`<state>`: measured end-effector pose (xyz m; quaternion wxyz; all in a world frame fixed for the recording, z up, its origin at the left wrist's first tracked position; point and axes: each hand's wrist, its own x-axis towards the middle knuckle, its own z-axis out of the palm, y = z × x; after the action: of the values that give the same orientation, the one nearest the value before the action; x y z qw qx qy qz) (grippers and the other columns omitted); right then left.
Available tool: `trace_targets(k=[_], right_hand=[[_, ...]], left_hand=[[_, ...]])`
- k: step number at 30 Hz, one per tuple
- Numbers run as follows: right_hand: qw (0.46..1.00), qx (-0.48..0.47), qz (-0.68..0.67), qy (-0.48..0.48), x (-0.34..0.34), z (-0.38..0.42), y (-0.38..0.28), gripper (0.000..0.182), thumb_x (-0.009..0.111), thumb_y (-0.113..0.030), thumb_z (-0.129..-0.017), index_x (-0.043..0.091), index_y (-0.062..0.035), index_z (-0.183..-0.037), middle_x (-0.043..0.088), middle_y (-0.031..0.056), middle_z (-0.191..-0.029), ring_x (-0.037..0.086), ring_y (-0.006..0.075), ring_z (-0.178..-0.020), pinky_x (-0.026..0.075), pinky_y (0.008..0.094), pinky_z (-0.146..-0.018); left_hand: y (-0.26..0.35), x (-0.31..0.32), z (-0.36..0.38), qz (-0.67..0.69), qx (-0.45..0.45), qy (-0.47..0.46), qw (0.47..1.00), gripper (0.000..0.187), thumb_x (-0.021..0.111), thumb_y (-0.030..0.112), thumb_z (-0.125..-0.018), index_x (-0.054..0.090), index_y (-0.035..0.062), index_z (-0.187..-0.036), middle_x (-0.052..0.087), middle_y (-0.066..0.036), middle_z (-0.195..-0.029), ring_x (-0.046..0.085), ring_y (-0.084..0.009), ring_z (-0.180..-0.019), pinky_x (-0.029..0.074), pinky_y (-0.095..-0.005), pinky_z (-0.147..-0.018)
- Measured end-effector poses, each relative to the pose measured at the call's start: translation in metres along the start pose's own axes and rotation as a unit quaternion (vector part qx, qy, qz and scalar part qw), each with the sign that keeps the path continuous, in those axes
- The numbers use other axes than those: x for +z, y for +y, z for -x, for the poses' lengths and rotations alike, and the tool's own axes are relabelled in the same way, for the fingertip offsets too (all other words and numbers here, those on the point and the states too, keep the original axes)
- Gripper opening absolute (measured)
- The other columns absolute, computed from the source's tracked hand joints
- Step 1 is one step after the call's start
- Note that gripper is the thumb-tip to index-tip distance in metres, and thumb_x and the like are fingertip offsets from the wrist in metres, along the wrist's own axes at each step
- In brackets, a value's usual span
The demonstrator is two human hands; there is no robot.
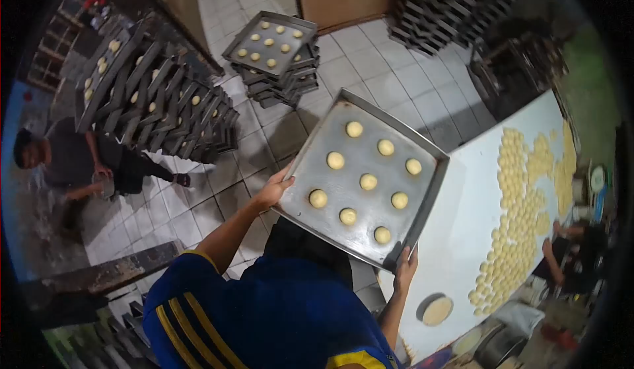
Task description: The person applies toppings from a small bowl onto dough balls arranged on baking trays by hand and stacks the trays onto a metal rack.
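A square metal tray (389,128) is held up in front of my body, with several round dough balls (368,182) spaced out on it. My left hand (274,189) grips the tray's left edge, its thumb over the rim. At the tray's lower right corner, my right hand (405,270) is closed on the rim. The tray's right side lies close to or over the edge of a white table (456,204), which bears many small dough pieces (508,237) and a round disc-like item (437,311).
Stacked trays with dough balls (271,43) stand on the tiled floor ahead. A taller tray stack (158,98) is at the left, near another person (72,157). More dark trays (449,5) stand at the back right. Another person's arm (553,263) reaches the table's far side.
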<state>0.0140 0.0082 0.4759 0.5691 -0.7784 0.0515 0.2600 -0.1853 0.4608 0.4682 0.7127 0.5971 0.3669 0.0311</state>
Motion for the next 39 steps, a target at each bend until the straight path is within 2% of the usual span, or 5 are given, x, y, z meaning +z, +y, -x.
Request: trace_targets(k=[15, 21, 27, 30, 39], right_hand=[[0.918, -0.209, 0.245, -0.233, 0.651, -0.516, -0.204, 0.057, 0.058, -0.038, -0.115, 0.050, -0.0086, -0.163, 0.062, 0.0225, -0.141, 0.063, 0.0355, -0.132, 0.047, 0.0423, -0.114], [0.896, -0.247, 0.266, -0.256, 0.855, -0.678, -0.202, 0.058, 0.060, -0.037, -0.115, 0.052, -0.0029, -0.160, 0.067, 0.0190, -0.146, 0.064, 0.0262, -0.131, 0.052, 0.0397, -0.111], [0.866, -0.259, 0.354, -0.242, 0.926, -0.706, -0.206, 0.056, 0.059, -0.037, -0.114, 0.052, -0.0049, -0.160, 0.065, 0.0216, -0.150, 0.064, 0.0316, -0.134, 0.051, 0.0407, -0.113], [0.857, -0.283, 0.350, -0.251, 0.929, -0.717, -0.196, 0.056, 0.059, -0.037, -0.115, 0.052, -0.0044, -0.160, 0.061, 0.0209, -0.154, 0.064, 0.0337, -0.135, 0.050, 0.0413, -0.114], [0.814, -0.223, 0.484, -0.231, 0.905, -0.648, -0.266, 0.073, 0.049, -0.051, -0.114, 0.029, -0.0093, -0.172, 0.050, 0.0362, -0.155, 0.052, 0.0471, -0.144, 0.042, 0.0480, -0.121]], left_hand=[[0.006, -0.466, -0.391, 0.001, 0.052, 0.312, 0.949, 0.058, 0.058, 0.019, -0.111, 0.045, 0.0077, -0.166, 0.063, -0.015, -0.153, 0.058, -0.0263, -0.138, 0.042, -0.0382, -0.118], [-0.064, -0.604, -0.582, -0.055, 0.067, 0.355, 0.931, 0.061, 0.061, 0.026, -0.110, 0.044, 0.0087, -0.166, 0.058, -0.023, -0.155, 0.055, -0.0331, -0.141, 0.042, -0.0423, -0.119], [-0.064, -0.642, -0.628, -0.148, -0.015, 0.376, 0.915, 0.066, 0.061, 0.033, -0.109, 0.041, 0.0132, -0.168, 0.026, -0.032, -0.173, 0.032, -0.0480, -0.158, 0.032, -0.0520, -0.129], [-0.066, -0.632, -0.627, -0.147, 0.018, 0.422, 0.894, 0.066, 0.062, 0.026, -0.108, 0.041, 0.0213, -0.169, 0.046, -0.033, -0.145, 0.050, -0.0496, -0.137, 0.042, -0.0513, -0.120], [-0.049, -0.626, -0.594, -0.142, -0.124, 0.310, 0.932, 0.085, 0.064, 0.036, -0.108, 0.016, 0.0224, -0.177, 0.031, -0.033, -0.171, 0.033, -0.0529, -0.157, 0.029, -0.0547, -0.129]])
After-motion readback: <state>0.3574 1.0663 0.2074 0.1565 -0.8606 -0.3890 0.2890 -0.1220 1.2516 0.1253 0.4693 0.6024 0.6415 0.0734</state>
